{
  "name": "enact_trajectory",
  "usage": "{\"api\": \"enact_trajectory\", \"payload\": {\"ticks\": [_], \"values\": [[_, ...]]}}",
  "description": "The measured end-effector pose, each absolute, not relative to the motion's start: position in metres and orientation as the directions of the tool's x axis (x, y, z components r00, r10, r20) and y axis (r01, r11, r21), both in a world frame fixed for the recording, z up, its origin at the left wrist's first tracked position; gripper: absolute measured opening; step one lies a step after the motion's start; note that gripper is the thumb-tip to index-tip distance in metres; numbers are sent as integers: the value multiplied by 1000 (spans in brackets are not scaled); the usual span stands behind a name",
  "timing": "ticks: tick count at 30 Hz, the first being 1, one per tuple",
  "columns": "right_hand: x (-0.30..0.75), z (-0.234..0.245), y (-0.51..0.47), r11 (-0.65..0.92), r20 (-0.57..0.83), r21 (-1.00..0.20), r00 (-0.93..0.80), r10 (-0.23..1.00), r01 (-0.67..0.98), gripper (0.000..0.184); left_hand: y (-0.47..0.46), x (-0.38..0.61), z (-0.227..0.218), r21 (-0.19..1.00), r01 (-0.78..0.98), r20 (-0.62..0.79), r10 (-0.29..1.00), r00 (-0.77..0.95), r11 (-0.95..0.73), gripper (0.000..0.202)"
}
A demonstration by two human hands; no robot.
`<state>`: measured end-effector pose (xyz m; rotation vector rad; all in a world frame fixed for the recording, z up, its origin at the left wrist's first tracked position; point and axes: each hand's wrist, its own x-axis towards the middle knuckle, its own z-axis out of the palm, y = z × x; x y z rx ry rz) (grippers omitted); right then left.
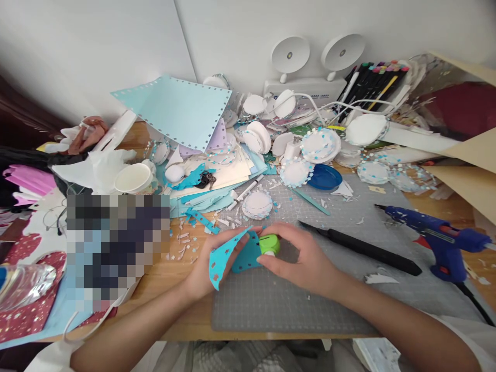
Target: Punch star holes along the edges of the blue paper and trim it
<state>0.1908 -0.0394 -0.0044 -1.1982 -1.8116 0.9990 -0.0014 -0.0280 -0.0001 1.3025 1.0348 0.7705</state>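
My left hand (205,263) holds a curled piece of bright blue paper (222,256) with small punched holes along its edges. A small green craft punch (268,244) is gripped between the thumb and fingers of my right hand (300,258). The punch sits at the right edge of the paper; whether the edge is inside its slot I cannot tell. Both hands are above the front of the grey cutting mat (271,305). Just behind them lies a white round stack (257,204) with a scalloped rim. A black craft knife (364,248) rests right of my right hand.
A blue hot glue gun (437,237) lies at the right, its cord running to the front. Paper scraps and white discs with blue stars crowd the back. A light blue punched sheet (182,113) leans there. A paper cup (134,178) stands at the left, behind a pixelated area.
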Motion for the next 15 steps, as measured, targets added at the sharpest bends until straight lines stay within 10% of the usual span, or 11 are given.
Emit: {"api": "enact_trajectory", "payload": {"ticks": [9,15], "values": [[201,-3,-27,-163,-152,-986,-235,960,-27,15,-27,-2,-10,908,-109,-378,904,201,404,37],[200,-1,-31,-176,-205,-978,-391,897,109,13,-28,-1,-3,884,-202,-358,888,289,423,39]]}}
